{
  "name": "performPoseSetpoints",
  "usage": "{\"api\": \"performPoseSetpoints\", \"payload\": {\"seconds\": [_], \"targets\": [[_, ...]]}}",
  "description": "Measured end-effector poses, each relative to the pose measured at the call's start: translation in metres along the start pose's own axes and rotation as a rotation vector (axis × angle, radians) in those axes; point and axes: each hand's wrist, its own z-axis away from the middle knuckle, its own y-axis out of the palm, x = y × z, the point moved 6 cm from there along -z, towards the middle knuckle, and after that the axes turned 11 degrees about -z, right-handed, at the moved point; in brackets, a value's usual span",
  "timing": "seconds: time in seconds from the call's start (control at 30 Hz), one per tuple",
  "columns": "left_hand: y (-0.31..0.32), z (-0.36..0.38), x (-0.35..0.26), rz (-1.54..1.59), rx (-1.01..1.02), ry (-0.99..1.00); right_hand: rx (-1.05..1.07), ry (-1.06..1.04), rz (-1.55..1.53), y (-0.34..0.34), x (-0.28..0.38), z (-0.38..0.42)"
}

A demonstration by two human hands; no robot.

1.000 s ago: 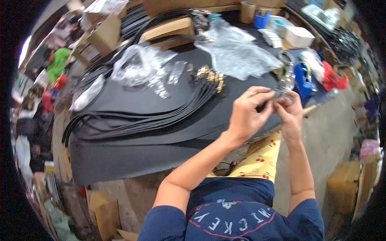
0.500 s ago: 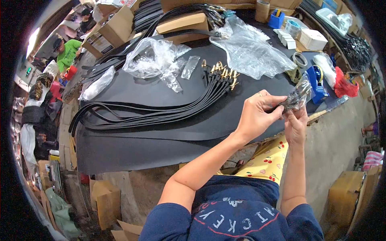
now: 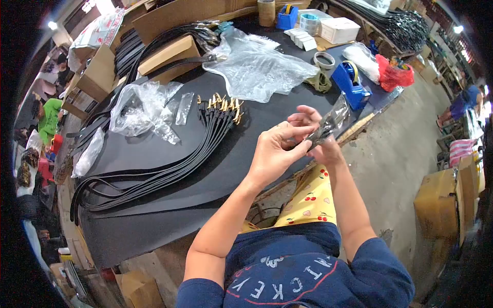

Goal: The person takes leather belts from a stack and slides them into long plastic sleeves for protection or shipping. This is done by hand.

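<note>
Between my two hands, above the table's front edge, is a clear plastic packet (image 3: 333, 119) with something dark in its lower part; what it is I cannot make out. My left hand (image 3: 275, 154) pinches the packet's lower end between thumb and fingers. Behind it, my right hand (image 3: 327, 150) is partly hidden by the packet, its fingers curled around the back and somewhat blurred. Left of my hands, a bundle of black straps (image 3: 177, 172) with gold-coloured metal clips (image 3: 221, 105) lies curved on the black tabletop (image 3: 128, 226).
Beyond my hands stands a blue tape dispenser (image 3: 352, 84), near a tape roll (image 3: 323, 60) and a red plastic bag (image 3: 394, 73). Crumpled clear bags (image 3: 141, 108) and a large plastic sheet (image 3: 257, 64) lie farther back. A cardboard box (image 3: 436, 203) sits on the floor at right.
My view has turned to the right, so the table things sit farther left. The packet stays between my hands; it is now more stretched out, and some of my fingers have lifted.
</note>
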Motion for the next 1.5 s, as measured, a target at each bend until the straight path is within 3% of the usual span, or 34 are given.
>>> {"api": "performPoseSetpoints", "payload": {"seconds": [0.1, 0.3, 0.37, 0.4, 0.5, 0.57, 0.63, 0.7, 0.77, 0.83, 0.9, 0.97, 1.0, 1.03, 1.1, 1.13, 1.17, 1.23, 1.33, 1.5], "targets": [[-0.001, 0.002, -0.002, -0.202, -0.045, 0.055, -0.033, 0.141, -0.106, -0.004, -0.021, 0.004], [-0.005, 0.001, 0.003, -0.444, -0.242, 0.152, -0.256, 0.003, 0.081, -0.036, -0.003, 0.023], [-0.004, 0.008, -0.008, -0.618, -0.445, 0.37, -0.428, -0.045, 0.012, -0.038, 0.017, 0.033], [-0.001, 0.009, -0.004, -0.655, -0.472, 0.387, -0.417, -0.042, 0.033, -0.028, 0.028, 0.034], [0.013, 0.012, 0.022, -0.797, -0.406, 0.452, -0.332, -0.194, 0.219, -0.011, 0.057, 0.037], [0.019, 0.013, 0.033, -0.857, -0.375, 0.573, -0.379, -0.135, 0.392, 0.001, 0.062, 0.031], [0.015, 0.014, 0.034, -0.809, -0.386, 0.516, -0.448, -0.143, 0.582, -0.004, 0.061, 0.028], [0.003, 0.017, 0.035, -0.682, -0.362, 0.339, -0.477, -0.075, 0.482, -0.009, 0.055, 0.025], [-0.017, 0.021, 0.048, -0.807, -0.314, 0.283, -0.473, -0.072, 0.255, -0.024, 0.043, 0.022], [-0.032, 0.024, 0.051, -1.018, -0.257, 0.353, -0.505, -0.046, 0.215, -0.056, 0.03, 0.018], [-0.043, 0.024, 0.062, -1.022, -0.227, 0.291, -0.538, -0.018, 0.179, -0.077, 0.014, 0.018], [-0.043, 0.026, 0.068, -1.246, -0.194, 0.295, -0.718, -0.234, 0.752, -0.086, 0.023, 0.023], [-0.045, 0.025, 0.073, -1.208, -0.197, 0.29, -0.642, -0.454, 1.172, -0.076, 0.038, 0.023], [-0.045, 0.024, 0.077, -1.203, -0.2, 0.285, -0.639, -0.448, 1.177, -0.065, 0.043, 0.02], [-0.043, 0.024, 0.081, -1.2, -0.207, 0.331, -0.386, -0.572, 1.677, -0.019, 0.056, 0.015], [-0.042, 0.024, 0.083, -1.193, -0.202, 0.325, -0.29, -0.433, 1.833, -0.01, 0.048, 0.012], [-0.041, 0.024, 0.084, -1.199, -0.202, 0.334, -0.293, -0.424, 1.836, -0.003, 0.043, 0.017], [-0.041, 0.023, 0.083, -1.206, -0.205, 0.345, 0.001, -0.212, 2.069, 0.009, 0.013, 0.019], [-0.042, 0.023, 0.081, -1.171, -0.211, 0.334, 0.125, -0.064, 2.096, -0.006, -0.016, 0.033], [-0.041, 0.025, 0.077, -1.169, -0.223, 0.351, 0.148, -0.106, 2.166, -0.005, -0.015, 0.028]]}}
